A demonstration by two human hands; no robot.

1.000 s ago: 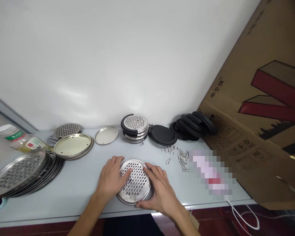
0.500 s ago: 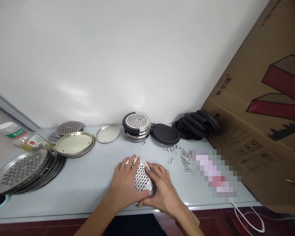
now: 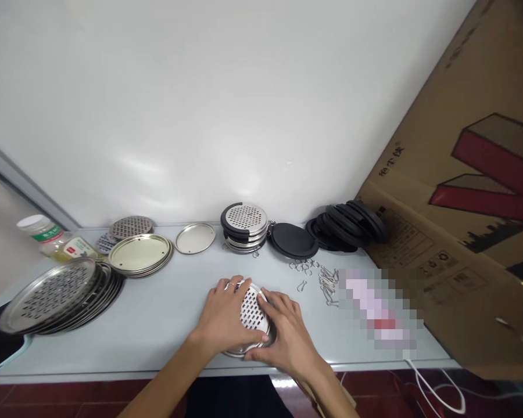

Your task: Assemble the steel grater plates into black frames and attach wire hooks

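Near the table's front edge, both hands are wrapped round a round metal case with a slotted lid [image 3: 251, 310]. My left hand [image 3: 224, 316] covers its left side, with fingers over the far rim and the thumb across the near part. On the right side my right hand [image 3: 287, 331] grips the edge, its thumb and fingertips against the rim. A dark band shows at the case's right edge, partly hidden by the fingers. Beyond the hands stands a stack of slotted metal cases [image 3: 246, 223], the top one partly ringed in black.
At left lie a stack of slotted lids [image 3: 54, 290], gold-coloured plates [image 3: 139, 253] and a bottle [image 3: 46, 229]. One plain plate [image 3: 195, 238] lies mid-table. Black discs [image 3: 293, 239], black rings [image 3: 348, 223], small metal rings [image 3: 305, 266] and clips [image 3: 328, 283] are rightward, beside a cardboard box [image 3: 418, 232].
The view has shifted slightly. My hands keep hold of the slotted case, and more of its lower near rim shows below my left hand.
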